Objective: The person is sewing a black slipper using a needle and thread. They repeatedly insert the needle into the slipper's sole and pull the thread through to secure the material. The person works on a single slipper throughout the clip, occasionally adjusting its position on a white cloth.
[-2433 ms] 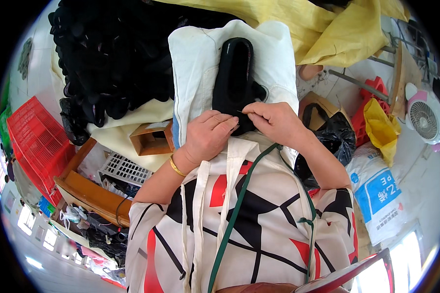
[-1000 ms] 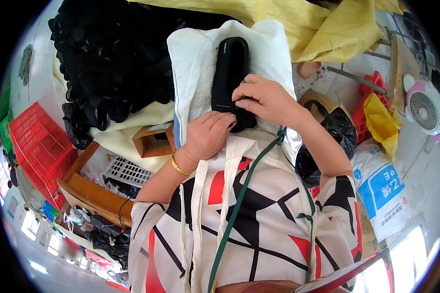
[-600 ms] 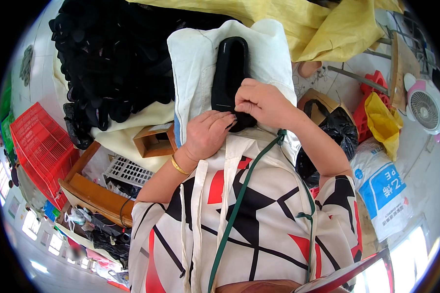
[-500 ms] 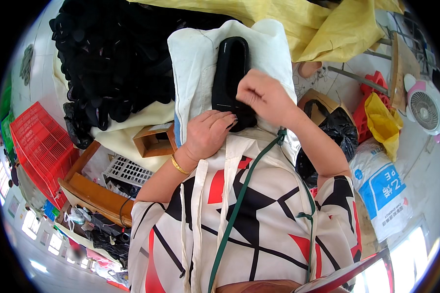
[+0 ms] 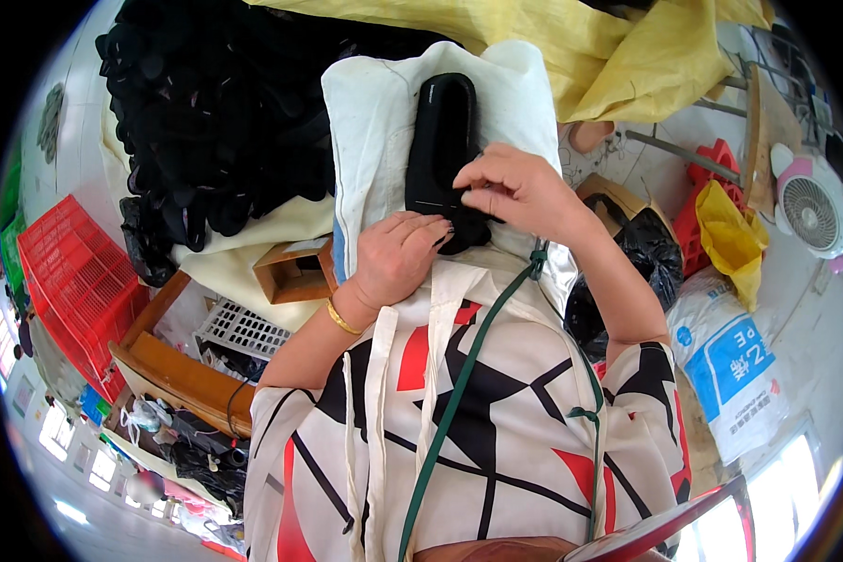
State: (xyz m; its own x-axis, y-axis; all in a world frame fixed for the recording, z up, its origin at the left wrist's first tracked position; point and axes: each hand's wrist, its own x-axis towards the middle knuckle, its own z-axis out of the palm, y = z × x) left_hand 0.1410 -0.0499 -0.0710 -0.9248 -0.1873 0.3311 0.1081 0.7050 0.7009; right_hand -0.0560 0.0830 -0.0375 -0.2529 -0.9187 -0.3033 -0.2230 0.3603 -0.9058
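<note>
A black cloth piece shaped like a shoe upper (image 5: 423,169), with a long rounded opening and short light stitches, lies lengthwise on a white cloth (image 5: 370,122) over my lap. My left hand (image 5: 398,258) is closed on its near end, the fingers together and pressing it down. Just right of the piece, my right hand (image 5: 525,197) is raised with thumb and forefinger bent close in a pinch. Whatever those fingertips hold is too small to make out. A dark green cord (image 5: 468,365) hangs down my patterned apron.
A large heap of black cloth pieces (image 5: 225,122) lies at the far left, beside yellow sheeting (image 5: 646,66). Left are a red crate (image 5: 75,272), a wooden box (image 5: 286,276) and a white basket (image 5: 244,328). Right are a black bag (image 5: 646,248), a white sack (image 5: 731,365) and a fan (image 5: 812,211).
My right hand has turned and come slightly down and right, from a curled fist to a pinch with the fingers more extended. My left hand and the black piece stay nearly in place.
</note>
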